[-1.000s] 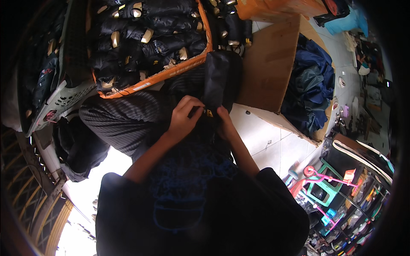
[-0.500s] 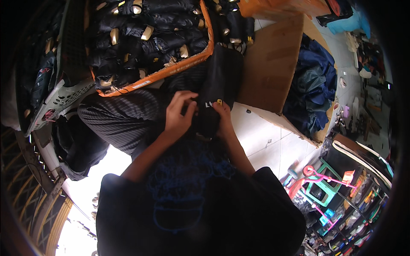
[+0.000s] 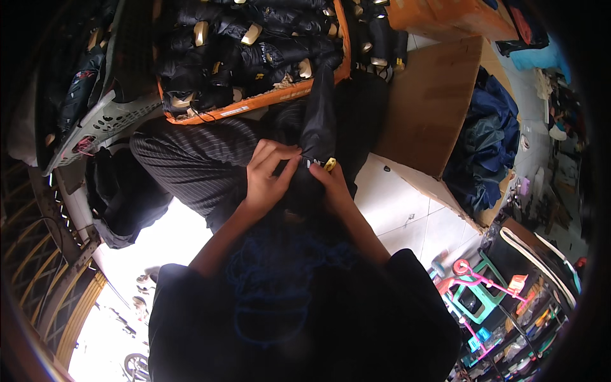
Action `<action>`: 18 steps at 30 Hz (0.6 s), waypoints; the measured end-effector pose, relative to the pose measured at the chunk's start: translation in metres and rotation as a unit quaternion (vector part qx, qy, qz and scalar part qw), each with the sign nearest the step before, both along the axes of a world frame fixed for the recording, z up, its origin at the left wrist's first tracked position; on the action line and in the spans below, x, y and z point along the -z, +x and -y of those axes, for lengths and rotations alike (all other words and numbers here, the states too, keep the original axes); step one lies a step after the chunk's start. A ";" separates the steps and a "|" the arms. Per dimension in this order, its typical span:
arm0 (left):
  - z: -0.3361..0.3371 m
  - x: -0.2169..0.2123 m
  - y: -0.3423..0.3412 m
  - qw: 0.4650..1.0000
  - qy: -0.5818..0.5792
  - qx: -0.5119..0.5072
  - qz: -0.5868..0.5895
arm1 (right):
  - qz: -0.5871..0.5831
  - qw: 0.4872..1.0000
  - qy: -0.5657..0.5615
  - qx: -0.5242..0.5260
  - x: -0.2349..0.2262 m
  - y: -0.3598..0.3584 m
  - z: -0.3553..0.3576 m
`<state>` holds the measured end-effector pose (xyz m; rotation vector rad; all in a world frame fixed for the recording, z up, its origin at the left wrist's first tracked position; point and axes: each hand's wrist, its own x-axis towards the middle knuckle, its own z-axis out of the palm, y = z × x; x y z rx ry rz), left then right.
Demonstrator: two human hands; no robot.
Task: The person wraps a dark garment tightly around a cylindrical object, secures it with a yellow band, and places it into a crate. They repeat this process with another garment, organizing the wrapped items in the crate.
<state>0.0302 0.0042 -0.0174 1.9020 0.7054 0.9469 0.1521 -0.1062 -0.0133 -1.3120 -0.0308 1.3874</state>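
Cluttered stockroom floor, pale tiles (image 3: pixel 407 210), boxes and bundles everywhere. Smack in the middle: left hand (image 3: pixel 267 178) curled tight round the lower end of a folded black umbrella (image 3: pixel 316 127), fingers wrapped over the fabric, nothing loose about that grip. Right hand (image 3: pixel 334 184) closed just beside it on the same end, pinching near a little yellow tag (image 3: pixel 330 165) on the sleeve. Hard to tell exactly what the right fingertips have under them, too dark in there.

Umbrella itself standing nearly upright between both hands, top end leaning against the rim of the orange crate (image 3: pixel 267 102). Crate packed full of more black folded umbrellas (image 3: pixel 248 44) with pale handles. Striped dark cloth (image 3: pixel 191 159) bunched up to the left, a grey plastic basket (image 3: pixel 102 118) further out, big cardboard sheet (image 3: pixel 433 102) on the right, blue fabric heap (image 3: pixel 487 146) beyond that.

Stuff that could go sideways, just guessing: black on black in poor light, so easy to snag or twist the sleeve. Tag pulled too hard, probably tears off. Grip slackened, umbrella likely tips into the crate pile and gets lost among the identical ones.
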 end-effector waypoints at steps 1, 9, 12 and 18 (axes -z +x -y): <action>0.001 -0.001 0.001 1.000 0.020 -0.003 0.001 | 0.037 0.999 -0.007 -0.013 -0.011 0.001 -0.003; 0.011 0.013 -0.005 0.990 0.143 -0.004 0.007 | 0.118 0.992 -0.031 -0.018 -0.001 -0.009 0.002; 0.003 0.008 -0.010 0.994 0.112 0.010 -0.005 | -0.006 0.994 0.089 0.060 -0.013 -0.011 -0.005; -0.008 -0.023 -0.005 0.993 0.107 0.018 -0.037 | -0.027 0.994 0.100 0.042 -0.011 -0.005 -0.012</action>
